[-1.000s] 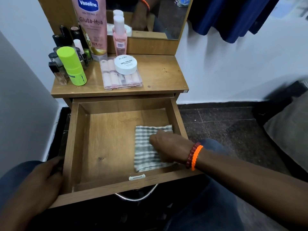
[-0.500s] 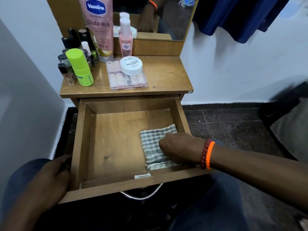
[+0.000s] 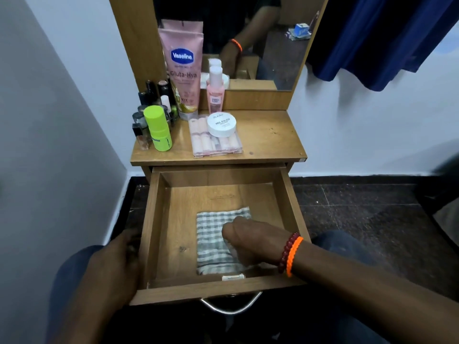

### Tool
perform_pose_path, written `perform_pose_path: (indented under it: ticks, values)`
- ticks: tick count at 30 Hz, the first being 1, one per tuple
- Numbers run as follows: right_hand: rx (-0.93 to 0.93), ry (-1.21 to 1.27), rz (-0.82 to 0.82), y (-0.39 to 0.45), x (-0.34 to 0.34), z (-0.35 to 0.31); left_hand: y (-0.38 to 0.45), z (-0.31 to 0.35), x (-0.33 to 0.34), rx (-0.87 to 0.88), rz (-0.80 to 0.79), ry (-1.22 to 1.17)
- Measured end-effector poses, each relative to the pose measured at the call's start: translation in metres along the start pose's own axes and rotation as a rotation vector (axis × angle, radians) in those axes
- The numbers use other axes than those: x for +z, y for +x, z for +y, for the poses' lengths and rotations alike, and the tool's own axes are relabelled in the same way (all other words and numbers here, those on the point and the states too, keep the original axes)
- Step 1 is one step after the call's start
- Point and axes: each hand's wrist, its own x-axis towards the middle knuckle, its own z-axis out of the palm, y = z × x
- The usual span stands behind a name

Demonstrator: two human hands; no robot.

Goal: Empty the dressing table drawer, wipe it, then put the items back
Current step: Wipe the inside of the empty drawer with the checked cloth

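Observation:
The wooden drawer (image 3: 218, 290) of the dressing table is pulled out, and only a grey-and-white checked cloth (image 3: 211, 227) lies inside it. My right hand (image 3: 253, 242) rests on the cloth near the drawer's front middle, with its fingers bent down onto the fabric. My left hand (image 3: 116, 264) grips the outside of the drawer's left wall near the front corner. On the table top (image 3: 268, 140) stand a pink Vaseline tube (image 3: 182, 70), a pink bottle (image 3: 215, 95), a lime-green bottle (image 3: 159, 129), several small dark bottles (image 3: 149, 100) and a white jar (image 3: 221, 124) on a clear pink case (image 3: 213, 145).
A mirror (image 3: 273, 45) rises behind the table top. A white wall runs close along the left; blue fabric (image 3: 372, 33) hangs at the upper right. Dark tiled floor (image 3: 360, 214) lies to the right. A metal handle (image 3: 231, 309) hangs under the drawer front, above my knees.
My right hand has slid the cloth left from the drawer's right side toward its middle. The view has pulled back. My left hand stays on the drawer's left wall.

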Motion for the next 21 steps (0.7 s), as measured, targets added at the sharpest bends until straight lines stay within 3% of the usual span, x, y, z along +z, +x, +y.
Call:
perform_pose_path:
  ticks: [2, 4, 5, 7, 10, 12, 21]
  values:
    - [0.045, 0.100, -0.003, 0.003, -0.009, 0.008, -0.003, 0.008, -0.001, 0.084, 0.189, 0.005]
    - [0.068, 0.222, 0.105, 0.008, -0.017, 0.024, -0.006, 0.023, 0.002, 0.187, 0.289, -0.048]
    - [0.089, 0.251, 0.173, 0.012, -0.021, 0.032, -0.005, 0.030, 0.008, 0.211, 0.256, -0.063]
    - [0.095, 0.195, 0.282, 0.020, -0.028, 0.044, 0.001, 0.043, 0.025, 0.129, 0.030, -0.047]
    - [0.097, 0.193, 0.237, 0.030, -0.031, 0.048, 0.018, 0.058, 0.044, -0.074, -0.287, 0.093]
    - [0.132, 0.243, 0.195, 0.037, -0.028, 0.052, 0.028, 0.064, 0.052, -0.108, -0.412, 0.203]
    - [0.103, 0.326, 0.237, 0.031, -0.027, 0.070, 0.038, 0.069, 0.064, -0.034, -0.504, 0.363]
